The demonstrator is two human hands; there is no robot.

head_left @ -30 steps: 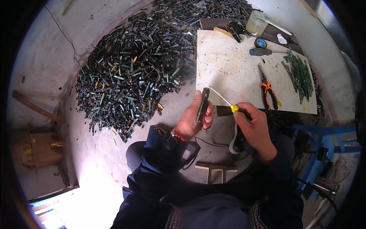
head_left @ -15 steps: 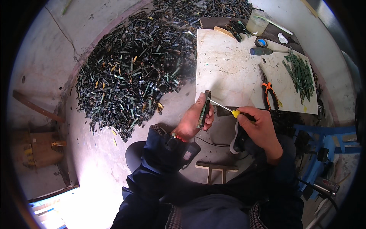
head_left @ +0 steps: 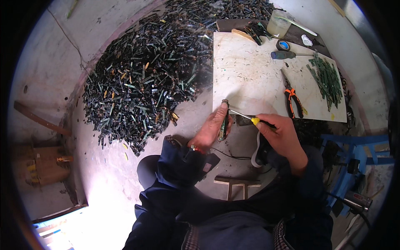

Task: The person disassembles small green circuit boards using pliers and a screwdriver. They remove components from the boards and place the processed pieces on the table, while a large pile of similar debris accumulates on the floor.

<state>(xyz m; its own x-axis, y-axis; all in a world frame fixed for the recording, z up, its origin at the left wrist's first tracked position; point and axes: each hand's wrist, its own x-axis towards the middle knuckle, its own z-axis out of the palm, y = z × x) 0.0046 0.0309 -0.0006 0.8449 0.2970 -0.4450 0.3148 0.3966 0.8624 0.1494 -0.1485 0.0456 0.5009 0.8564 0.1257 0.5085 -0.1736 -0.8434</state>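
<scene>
My left hand [head_left: 207,131] is closed around a narrow dark casing [head_left: 223,130] with green circuit-board showing along it, held nearly upright with the thumb close to its top end. From the right, my right hand [head_left: 284,136] grips a thin screwdriver [head_left: 255,121] with a yellow collar. Its metal shaft points left at the upper part of the casing; whether the tip touches it I cannot tell. Both hands are just off the near edge of a white board [head_left: 246,71].
Pliers with orange-black handles [head_left: 294,102], a larger screwdriver [head_left: 283,55], a tape roll [head_left: 283,45] and a pile of green strips [head_left: 326,79] lie on the board. A jug [head_left: 278,25] stands behind. Left is a big heap of dark strips [head_left: 141,79]. A blue stool [head_left: 354,143] stands right.
My left thumb has shifted up near the casing's top end, and the casing has turned a little. The screwdriver has moved slightly left and down. The view has shifted a little.
</scene>
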